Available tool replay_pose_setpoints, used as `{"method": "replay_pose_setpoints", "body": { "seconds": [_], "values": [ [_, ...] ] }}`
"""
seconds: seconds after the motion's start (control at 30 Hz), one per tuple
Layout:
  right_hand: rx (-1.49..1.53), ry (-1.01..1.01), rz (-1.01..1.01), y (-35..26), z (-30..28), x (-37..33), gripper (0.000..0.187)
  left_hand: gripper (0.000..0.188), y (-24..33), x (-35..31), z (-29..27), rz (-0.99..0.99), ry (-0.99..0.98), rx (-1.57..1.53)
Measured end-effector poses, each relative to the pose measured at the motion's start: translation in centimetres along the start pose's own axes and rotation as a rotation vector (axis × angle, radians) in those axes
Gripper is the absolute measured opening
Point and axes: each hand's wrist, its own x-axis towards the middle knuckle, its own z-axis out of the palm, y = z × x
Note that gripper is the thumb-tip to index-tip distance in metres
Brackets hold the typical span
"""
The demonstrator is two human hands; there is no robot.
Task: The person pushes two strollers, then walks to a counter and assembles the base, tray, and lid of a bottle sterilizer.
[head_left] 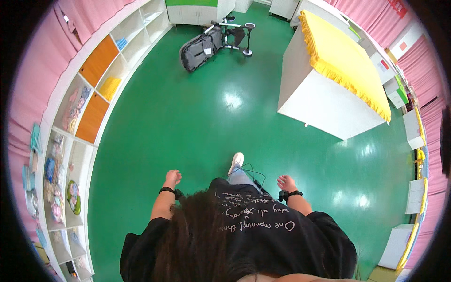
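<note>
Glossy green flooring (197, 122) covers most of the frame, with pink curtains (42, 61) along its upper left and right edges. White shelving (92, 171) curves down the left side, fitted with orange doors (99, 61) and holding folded yellow fabric (110, 88) and assorted goods. At upper centre, a grey and black stroller (205, 48) rests on the floor, its wheels at the right end. At upper right stands a large white box unit (319, 101), its top draped with a ruffled yellow cover (350, 58). One person in a black shirt (272, 239) with white lettering occupies the lower centre; a white shoe (237, 160) shows ahead. Left hand (173, 177), left of lower centre, is held above the floor, empty, fingers loosely bent; a black band (167, 189) circles that wrist. Right hand (285, 182), right of lower centre, is likewise raised and empty, fingers partly curled; its wrist carries a black strap (294, 193). Between the hands, near the shoe, a thin black cable (264, 177) loops beside the trouser leg (241, 178), nearest to both hands yet apart from each.
</note>
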Motion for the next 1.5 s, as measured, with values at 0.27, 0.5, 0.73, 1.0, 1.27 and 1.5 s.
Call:
{"method": "replay_pose_setpoints", "body": {
  "seconds": [0.27, 0.5, 0.73, 1.0, 1.27, 1.5],
  "values": [
    [0.128, 0.182, -0.007, -17.5, 9.5, 10.6, 0.033, 0.018, 11.4, 10.6, 10.3, -0.084, -0.177, -0.04],
    [-0.122, 0.043, -0.06, -31.7, 24.7, 19.0, 0.032, 0.024, 20.5, 14.4, 15.0, -0.113, -0.094, -0.241],
    [-0.196, -0.056, 0.101, -37.9, 37.9, 27.5, 0.03, 0.017, 22.4, 26.5, 12.2, 0.067, -0.325, 0.565],
    [-0.179, -0.041, 0.055, -48.4, 48.6, 36.4, 0.023, 0.011, 47.3, 38.1, 15.6, -0.091, -0.16, -0.132],
    [-0.103, -0.047, 0.072, -54.8, 63.3, 39.4, 0.019, 0.017, 66.3, 46.2, 21.6, -0.07, -0.026, -0.101],
    [-0.115, -0.289, 0.269, -66.2, 67.4, 51.9, 0.013, 0.021, 74.1, 54.8, 25.1, -0.132, -0.117, -0.203]
  ]
}}
